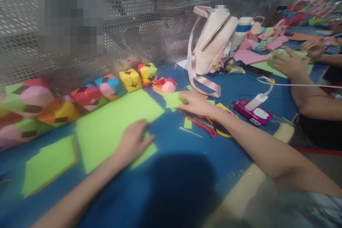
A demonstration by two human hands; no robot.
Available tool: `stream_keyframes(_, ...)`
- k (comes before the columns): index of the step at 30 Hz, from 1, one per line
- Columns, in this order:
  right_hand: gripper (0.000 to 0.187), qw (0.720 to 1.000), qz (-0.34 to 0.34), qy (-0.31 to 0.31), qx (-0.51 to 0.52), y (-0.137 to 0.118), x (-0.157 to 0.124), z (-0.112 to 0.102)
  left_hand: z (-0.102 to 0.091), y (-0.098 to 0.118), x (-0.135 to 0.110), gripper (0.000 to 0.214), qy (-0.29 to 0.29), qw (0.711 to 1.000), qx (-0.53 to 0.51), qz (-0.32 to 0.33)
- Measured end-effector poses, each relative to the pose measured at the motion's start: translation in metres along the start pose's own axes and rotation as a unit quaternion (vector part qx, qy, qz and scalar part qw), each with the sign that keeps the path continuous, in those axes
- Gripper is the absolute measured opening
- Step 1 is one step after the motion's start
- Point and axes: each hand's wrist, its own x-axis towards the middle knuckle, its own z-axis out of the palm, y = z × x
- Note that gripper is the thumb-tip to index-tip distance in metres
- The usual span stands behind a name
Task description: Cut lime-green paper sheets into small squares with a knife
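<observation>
My left hand (132,140) lies on a large sheet of light green paper (107,121), its thumb spread away from the fingers. A corner of green paper shows under that thumb. Farther right, my right hand (196,103) pinches a small piece of green paper (171,100) between thumb and fingers. Below the right wrist lie scissors with red handles (205,126) and a yellow ring-shaped handle (224,131), partly covered by the arm. A stack of green paper (50,165) rests at the left. Motion blurs both hands slightly.
Colourful folded paper balls (88,96) line the perforated metal wall. A pale pink backpack (213,42) and a bottle (242,30) stand at the back. A purple box (252,112) with a white plug and cable lies right. Another person's hands (290,62) handle green paper.
</observation>
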Motion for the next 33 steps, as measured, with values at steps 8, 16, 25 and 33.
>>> stream_keyframes(8,0.024,0.995,-0.065,-0.073,-0.029,0.011,-0.001,0.001,0.003,0.003,0.0,0.04,-0.012,1.0,0.005,0.013)
stream_keyframes(16,0.04,0.993,-0.068,-0.082,-0.052,0.02,-0.002,0.005,0.006,0.0,-0.002,0.034,-0.012,0.999,0.027,0.024)
stream_keyframes(25,0.029,0.989,-0.112,-0.002,-0.099,-0.009,-0.009,0.001,0.008,-0.002,-0.006,0.034,-0.006,0.992,0.096,0.077)
stream_keyframes(33,0.026,0.95,-0.289,0.065,-0.101,-0.076,-0.035,0.01,0.015,-0.005,-0.009,0.031,0.037,0.977,0.158,0.14)
